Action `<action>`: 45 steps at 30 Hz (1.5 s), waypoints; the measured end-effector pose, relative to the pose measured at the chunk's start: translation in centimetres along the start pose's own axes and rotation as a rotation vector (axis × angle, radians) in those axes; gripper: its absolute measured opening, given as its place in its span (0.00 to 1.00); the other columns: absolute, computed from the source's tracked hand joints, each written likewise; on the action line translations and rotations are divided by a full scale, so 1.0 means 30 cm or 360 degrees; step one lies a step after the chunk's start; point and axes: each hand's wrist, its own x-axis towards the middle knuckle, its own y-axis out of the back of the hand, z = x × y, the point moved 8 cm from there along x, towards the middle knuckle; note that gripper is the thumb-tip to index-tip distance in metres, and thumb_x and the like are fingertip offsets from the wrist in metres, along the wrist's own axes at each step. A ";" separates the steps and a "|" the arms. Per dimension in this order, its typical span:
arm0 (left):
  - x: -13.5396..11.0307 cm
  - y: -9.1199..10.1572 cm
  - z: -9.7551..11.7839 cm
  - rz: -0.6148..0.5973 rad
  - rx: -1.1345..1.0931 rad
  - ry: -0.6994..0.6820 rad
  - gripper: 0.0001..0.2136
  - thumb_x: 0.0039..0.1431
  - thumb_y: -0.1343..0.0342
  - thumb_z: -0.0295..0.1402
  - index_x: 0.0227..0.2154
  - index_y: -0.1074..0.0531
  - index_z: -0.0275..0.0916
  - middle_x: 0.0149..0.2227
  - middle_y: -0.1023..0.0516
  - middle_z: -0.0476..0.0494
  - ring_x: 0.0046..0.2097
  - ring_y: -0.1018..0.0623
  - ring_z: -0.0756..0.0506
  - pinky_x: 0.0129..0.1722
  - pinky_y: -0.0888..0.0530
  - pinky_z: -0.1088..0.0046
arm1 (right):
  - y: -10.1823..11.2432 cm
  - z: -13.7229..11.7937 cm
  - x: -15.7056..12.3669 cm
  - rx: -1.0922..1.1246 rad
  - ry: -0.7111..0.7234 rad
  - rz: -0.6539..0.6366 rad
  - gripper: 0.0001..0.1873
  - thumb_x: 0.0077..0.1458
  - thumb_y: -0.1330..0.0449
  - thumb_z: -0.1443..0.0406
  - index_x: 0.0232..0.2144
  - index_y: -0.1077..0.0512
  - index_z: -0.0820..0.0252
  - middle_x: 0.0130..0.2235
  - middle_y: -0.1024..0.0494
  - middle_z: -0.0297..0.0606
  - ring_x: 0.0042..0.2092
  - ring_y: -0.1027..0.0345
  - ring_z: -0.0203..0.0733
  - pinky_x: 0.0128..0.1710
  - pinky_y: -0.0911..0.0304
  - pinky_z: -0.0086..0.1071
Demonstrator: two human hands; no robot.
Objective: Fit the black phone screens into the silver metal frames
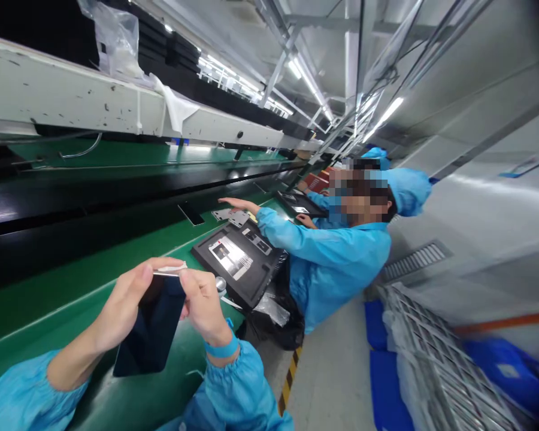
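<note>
A dark, glossy smartphone [155,335] hangs tilted in front of me over the green bench. My left hand [124,302] is closed on its upper left corner. The fingers of my right hand [204,296] pinch the upper right corner. Along the top edge, between my fingertips, is a small whitish piece [170,269], too small to make out. A blue band [222,348] circles my right wrist. Just right of that hand is a round silver object [220,284], partly hidden.
A black foam tray [251,287] with flat parts lies beyond my right hand, near a black plastic bag [291,326]. Another phone [191,213] rests by the dark conveyor [94,200]. A co-worker in blue [332,257] reaches over the green bench [103,389]. Overhead runs a white beam [85,96].
</note>
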 end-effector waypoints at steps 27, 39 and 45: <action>0.028 0.176 0.044 0.0797 -0.0774 -0.0208 0.21 0.66 0.41 0.56 0.48 0.31 0.44 0.38 0.15 0.43 0.34 0.16 0.44 0.33 0.17 0.67 | -0.145 0.176 -0.082 -0.0038 -0.0197 -0.0401 0.43 0.47 0.43 0.25 0.10 0.40 0.54 0.11 0.40 0.31 0.15 0.47 0.32 0.16 0.49 0.30; 0.024 0.198 0.074 0.1075 -0.0793 -0.0442 0.33 0.77 0.84 0.47 0.42 0.31 0.41 0.31 0.18 0.47 0.31 0.18 0.43 0.33 0.20 0.64 | -0.256 0.189 -0.084 0.0251 -0.0430 -0.0744 0.39 0.42 0.33 0.29 0.18 0.29 0.59 0.18 0.27 0.34 0.18 0.32 0.36 0.19 0.34 0.30; 0.041 0.187 0.088 0.1116 -0.0734 -0.0510 0.30 0.78 0.72 0.53 0.38 0.28 0.41 0.28 0.19 0.50 0.31 0.19 0.43 0.33 0.19 0.64 | -0.270 0.191 -0.089 0.0394 -0.0355 -0.0951 0.41 0.48 0.40 0.28 0.23 0.25 0.62 0.22 0.22 0.38 0.22 0.29 0.36 0.26 0.30 0.31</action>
